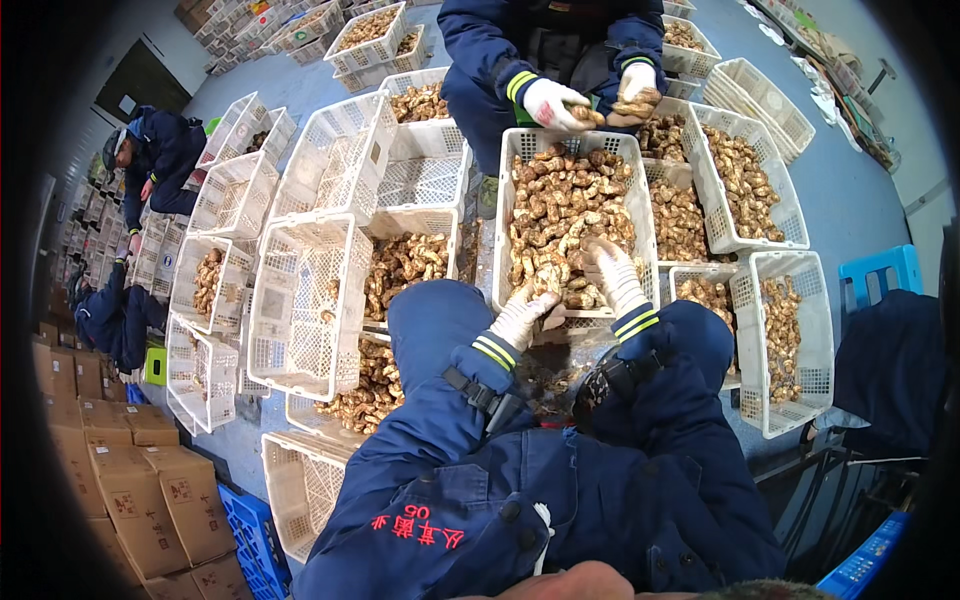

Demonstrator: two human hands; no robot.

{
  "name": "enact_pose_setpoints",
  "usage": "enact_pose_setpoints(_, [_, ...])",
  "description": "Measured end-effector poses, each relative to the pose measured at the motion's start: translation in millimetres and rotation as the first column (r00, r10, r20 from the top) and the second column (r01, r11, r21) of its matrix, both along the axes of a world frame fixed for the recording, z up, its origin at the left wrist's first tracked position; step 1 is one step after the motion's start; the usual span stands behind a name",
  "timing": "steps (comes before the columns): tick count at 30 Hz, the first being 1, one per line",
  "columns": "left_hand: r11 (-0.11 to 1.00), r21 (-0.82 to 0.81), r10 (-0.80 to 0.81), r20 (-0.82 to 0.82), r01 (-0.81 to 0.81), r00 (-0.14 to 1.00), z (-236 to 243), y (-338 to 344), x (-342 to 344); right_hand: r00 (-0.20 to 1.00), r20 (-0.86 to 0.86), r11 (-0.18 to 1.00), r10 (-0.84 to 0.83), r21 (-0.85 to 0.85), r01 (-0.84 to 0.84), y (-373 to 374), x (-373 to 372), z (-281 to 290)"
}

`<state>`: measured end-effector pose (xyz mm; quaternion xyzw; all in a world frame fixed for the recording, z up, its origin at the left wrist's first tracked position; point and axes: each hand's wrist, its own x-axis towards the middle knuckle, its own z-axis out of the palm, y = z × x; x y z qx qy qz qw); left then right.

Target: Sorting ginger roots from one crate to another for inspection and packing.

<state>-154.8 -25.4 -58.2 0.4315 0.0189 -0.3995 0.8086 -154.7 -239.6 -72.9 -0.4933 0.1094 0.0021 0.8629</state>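
Note:
A white plastic crate [497, 240] full of brown, thick-stemmed mushrooms [560, 195] stands in front of my knees. My left hand [524, 312], in a whitish knitted glove, is closed on a pale mushroom [543, 281] at the crate's near left corner. Over the near right part of the pile, my right hand [612, 270] has its stained glove fingers curled down among the mushrooms. What it grips is hidden. Across the crate a co-worker in dark blue sits facing me, with mushrooms in the gloved left hand [638, 98] and gloved right hand [560, 107].
Stacked white crates [310, 300] line my left, several holding mushrooms. More filled crates [745, 190] stand at my right, beside a blue stool [880, 270]. Cardboard boxes [140, 500] are piled at the lower left. Two other people [160, 150] work at the far left.

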Motion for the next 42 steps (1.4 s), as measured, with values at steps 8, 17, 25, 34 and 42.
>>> enact_pose_setpoints(8, [0.781,-0.165,0.606,-0.033,-0.602,0.795,64,94,59,0.909,-0.396,0.255,-0.13,-0.899,-0.355,-21,-6,-39])
enact_pose_setpoints(17, [0.19,-0.206,0.958,-0.176,-0.96,0.227,20,304,131,0.703,-0.704,-0.206,-0.102,-0.676,-0.707,21,1,-6])
enact_pose_setpoints(25, [0.692,-0.34,0.621,-0.169,-0.636,0.766,56,101,92,0.75,-0.656,-0.134,-0.088,-0.738,-0.661,1,-6,-41])
enact_pose_setpoints(34, [0.927,0.244,0.36,-0.362,-0.286,0.86,-32,-18,25,0.905,-0.425,0.447,-0.03,-0.815,-0.368,11,-7,11])
enact_pose_setpoints(42, [0.943,0.092,0.332,-0.293,-0.319,0.897,-29,-17,30,0.982,-0.186,-0.262,0.029,-0.95,-0.172,17,30,-13])
